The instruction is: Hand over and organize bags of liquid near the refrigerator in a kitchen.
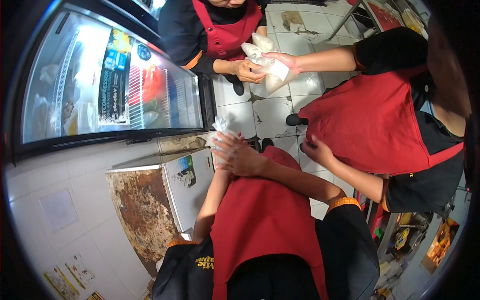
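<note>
A knotted clear plastic bag [222, 126] with pale contents is held between my two hands, in front of my red apron. My right hand [242, 155] lies across the bag from the right, its fingers spread over it and slightly blurred. Under it, my left hand [222, 167] supports the bag from below and is mostly hidden. The bag's twisted top sticks up beyond my fingers.
Ahead, a co-worker's hand [249, 71] and another person's hand [287, 62] meet at filled plastic bags [275, 83]. At left stand a glass-door refrigerator [187, 90] and a white appliance with a rusted side [144, 210]. Cracked white tiles [234, 112] cover the floor.
</note>
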A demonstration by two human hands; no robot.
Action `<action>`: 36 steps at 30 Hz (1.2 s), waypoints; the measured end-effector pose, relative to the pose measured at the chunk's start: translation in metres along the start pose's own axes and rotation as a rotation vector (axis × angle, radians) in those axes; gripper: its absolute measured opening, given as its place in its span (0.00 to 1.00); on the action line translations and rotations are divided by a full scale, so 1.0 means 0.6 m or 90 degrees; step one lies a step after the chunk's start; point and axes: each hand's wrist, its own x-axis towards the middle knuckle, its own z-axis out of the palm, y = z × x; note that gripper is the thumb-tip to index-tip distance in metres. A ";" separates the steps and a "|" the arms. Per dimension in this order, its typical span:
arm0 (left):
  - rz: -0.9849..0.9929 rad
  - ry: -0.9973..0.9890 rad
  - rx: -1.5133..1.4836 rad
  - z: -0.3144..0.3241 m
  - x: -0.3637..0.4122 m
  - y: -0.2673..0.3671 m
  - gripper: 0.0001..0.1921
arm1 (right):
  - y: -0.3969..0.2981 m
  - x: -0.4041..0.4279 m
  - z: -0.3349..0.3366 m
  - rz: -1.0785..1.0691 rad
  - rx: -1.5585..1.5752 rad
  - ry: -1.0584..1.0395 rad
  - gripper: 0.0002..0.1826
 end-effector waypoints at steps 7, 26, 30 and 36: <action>0.026 0.077 -0.038 -0.074 -0.037 0.008 0.36 | 0.007 0.008 0.040 0.033 0.030 -0.035 0.27; 0.059 0.054 -0.096 -0.069 -0.037 0.045 0.31 | 0.030 0.048 0.032 -0.143 0.226 0.155 0.13; 0.039 0.026 -0.171 -0.065 -0.031 0.051 0.31 | 0.041 0.041 -0.007 -0.016 0.458 0.194 0.13; 0.066 0.087 0.144 0.027 -0.015 0.033 0.29 | 0.044 0.014 -0.082 0.148 0.267 0.246 0.27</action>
